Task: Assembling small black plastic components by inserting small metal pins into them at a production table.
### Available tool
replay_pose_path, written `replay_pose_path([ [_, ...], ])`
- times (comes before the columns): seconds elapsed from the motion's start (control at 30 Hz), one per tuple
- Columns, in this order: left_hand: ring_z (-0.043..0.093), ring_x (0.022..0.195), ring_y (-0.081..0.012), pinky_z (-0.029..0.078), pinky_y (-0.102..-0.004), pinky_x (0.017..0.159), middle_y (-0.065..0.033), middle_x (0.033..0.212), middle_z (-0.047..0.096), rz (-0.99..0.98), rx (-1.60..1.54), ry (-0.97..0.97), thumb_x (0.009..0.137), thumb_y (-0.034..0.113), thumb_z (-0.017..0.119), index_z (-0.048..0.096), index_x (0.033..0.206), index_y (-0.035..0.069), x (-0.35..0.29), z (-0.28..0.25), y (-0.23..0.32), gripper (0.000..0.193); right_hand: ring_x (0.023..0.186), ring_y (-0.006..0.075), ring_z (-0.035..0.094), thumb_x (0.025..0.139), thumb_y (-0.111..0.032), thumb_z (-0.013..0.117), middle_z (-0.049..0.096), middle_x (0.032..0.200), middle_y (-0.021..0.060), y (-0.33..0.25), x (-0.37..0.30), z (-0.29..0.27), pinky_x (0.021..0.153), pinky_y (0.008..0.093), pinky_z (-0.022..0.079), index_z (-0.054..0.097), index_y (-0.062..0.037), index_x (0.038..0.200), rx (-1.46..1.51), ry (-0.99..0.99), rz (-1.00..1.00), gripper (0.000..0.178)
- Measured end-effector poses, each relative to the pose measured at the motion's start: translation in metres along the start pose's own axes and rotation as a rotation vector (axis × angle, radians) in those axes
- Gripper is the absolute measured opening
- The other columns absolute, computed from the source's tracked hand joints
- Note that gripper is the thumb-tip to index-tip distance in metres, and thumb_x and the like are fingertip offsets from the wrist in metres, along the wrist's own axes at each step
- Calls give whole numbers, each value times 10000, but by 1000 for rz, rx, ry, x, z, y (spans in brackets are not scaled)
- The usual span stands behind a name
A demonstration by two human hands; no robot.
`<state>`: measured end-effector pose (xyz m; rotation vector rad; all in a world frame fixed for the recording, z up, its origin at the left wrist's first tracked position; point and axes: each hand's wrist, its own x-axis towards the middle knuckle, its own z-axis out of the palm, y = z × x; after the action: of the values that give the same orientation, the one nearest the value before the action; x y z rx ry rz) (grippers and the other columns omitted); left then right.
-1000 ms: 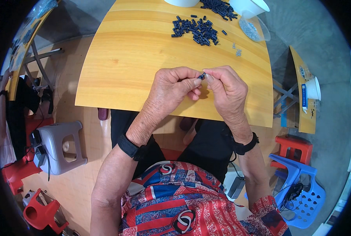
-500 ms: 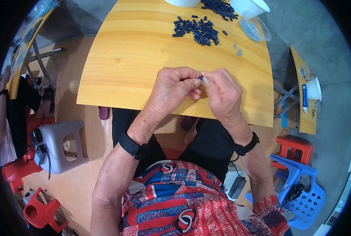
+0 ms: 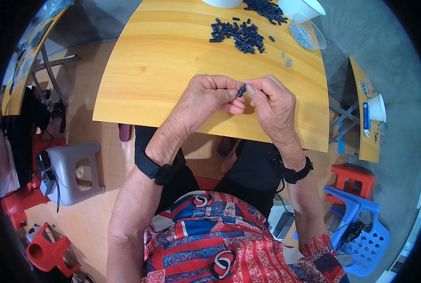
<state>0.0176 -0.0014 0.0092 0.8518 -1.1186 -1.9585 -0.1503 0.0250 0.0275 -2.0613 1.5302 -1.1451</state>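
Observation:
Above the near part of the wooden table (image 3: 139, 89), my left hand (image 3: 208, 98) pinches a small dark blue ribbed plastic piece (image 3: 241, 90) between thumb and forefinger. My right hand (image 3: 275, 104) is closed in a pinch at the piece's upper end; whatever lies between its fingertips is hidden or too small to name. The piece stands tilted, its top leaning right. Farther back lies a loose pile of similar dark pieces (image 3: 241, 35). To the right of that pile are several tiny silver screw-like bits (image 3: 288, 62).
A second dark pile (image 3: 266, 10), a white bowl (image 3: 223, 2), a white tub (image 3: 301, 7) and a clear container of silver bits (image 3: 301, 37) stand along the far side. Stools flank me: grey (image 3: 73, 174) at left, blue (image 3: 361, 226) and red (image 3: 354, 181) at right.
More of the dark piece now shows between my fingertips. My right hand has shifted slightly right, and my left hand has moved a little up and away from the near edge.

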Motion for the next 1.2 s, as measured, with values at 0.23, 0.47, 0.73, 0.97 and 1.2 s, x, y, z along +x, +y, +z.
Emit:
replay_pose_path([
  [0.23, 645, 747, -134, 548, -247, 727, -97, 853, 656, -1, 14, 12, 889, 62, 550, 618, 1014, -53, 1, 1, -2, 182, 654, 238, 615, 781, -24, 608, 604, 727, 113, 0, 0, 0, 564, 308, 465, 628, -9, 817, -32, 6, -20, 44],
  [0.47, 639, 724, -125, 547, -240, 694, -89, 822, 652, 32, 43, 16, 878, 61, 571, 620, 977, -55, 3, 2, -6, 160, 654, 240, 615, 782, -22, 595, 611, 741, 120, -1, -2, -4, 562, 305, 464, 641, -4, 843, 8, -32, 24, 78],
  [0.73, 636, 697, -121, 542, -236, 676, -84, 795, 652, 46, 77, 30, 875, 66, 576, 624, 960, -49, 2, 4, -5, 151, 674, 242, 622, 787, -6, 570, 617, 768, 128, -5, -4, -7, 579, 309, 472, 644, 1, 886, 7, -48, -5, 125],
  [0.97, 637, 688, -121, 541, -232, 664, -92, 797, 654, 47, 19, 60, 866, 64, 587, 628, 951, -47, 2, 6, -6, 146, 688, 231, 626, 777, -32, 608, 610, 777, 117, -3, -9, -8, 591, 305, 485, 595, -15, 1033, -21, -46, 20, 257],
  [1.2, 641, 765, -123, 540, -238, 707, -86, 839, 661, 79, 110, 41, 858, 73, 602, 643, 956, -35, 3, 4, -8, 151, 678, 258, 609, 747, -157, 679, 571, 799, 98, -10, -7, -17, 566, 331, 489, 566, -35, 996, -367, -124, -213, 300],
])
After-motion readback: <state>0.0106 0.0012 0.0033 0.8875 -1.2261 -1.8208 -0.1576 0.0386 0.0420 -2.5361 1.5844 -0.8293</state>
